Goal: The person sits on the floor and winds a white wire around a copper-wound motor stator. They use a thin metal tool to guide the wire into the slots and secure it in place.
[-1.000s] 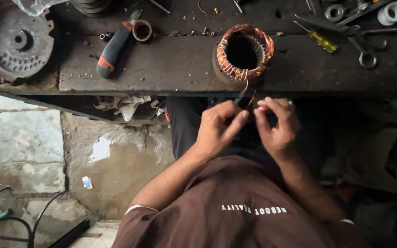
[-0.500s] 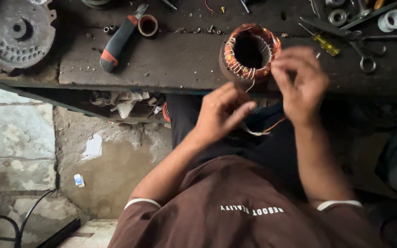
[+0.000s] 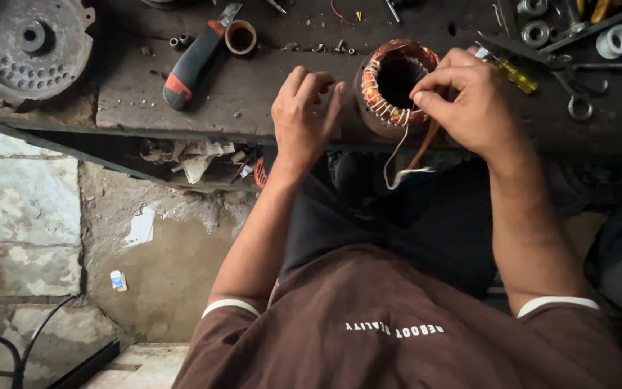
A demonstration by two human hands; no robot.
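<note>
Right hand [image 3: 469,97] fingers pinch white thread [image 3: 396,155] at copper stator [image 3: 395,86] rim; left hand [image 3: 302,115] fingers curled together beside it, on desk [image 3: 253,94].

Brown short-sleeved shirt [image 3: 397,324] (white-edged cuffs), dark trousers [image 3: 397,223].

head view | worn on the person's head | faces steeply down | close over the bench [image 3: 253,101] edge and lap

Dim, soft daylight — sharp, perhaps edge-warped
</note>
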